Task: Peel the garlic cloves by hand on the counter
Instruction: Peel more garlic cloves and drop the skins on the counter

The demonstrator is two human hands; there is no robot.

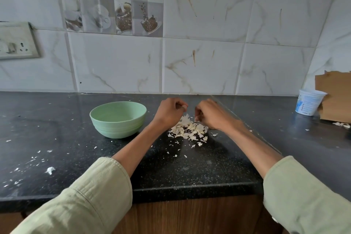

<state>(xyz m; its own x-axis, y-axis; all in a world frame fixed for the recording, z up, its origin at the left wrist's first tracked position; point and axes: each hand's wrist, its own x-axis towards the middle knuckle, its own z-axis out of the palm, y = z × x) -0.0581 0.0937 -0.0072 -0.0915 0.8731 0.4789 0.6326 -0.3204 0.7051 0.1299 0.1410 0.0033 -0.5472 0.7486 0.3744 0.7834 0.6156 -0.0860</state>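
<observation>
A heap of pale garlic skins and cloves (190, 128) lies on the black counter (171, 167). My left hand (170, 112) hovers just left of and above the heap, fingers curled, pinching a small pale garlic clove (183, 106) at the fingertips. My right hand (209, 115) is just right of the heap with its fingers curled downward; the fingertips reach the heap's upper edge, and what they hold is hidden. A narrow gap separates the two hands. A light green bowl (118, 119) stands left of my left hand; its inside looks empty from here.
Loose skin flakes are scattered over the counter, with a bigger scrap (50, 170) at the front left. A white plastic tub (308, 102) and torn cardboard (335, 97) stand at the far right. A tiled wall with a socket plate (17, 41) rises behind.
</observation>
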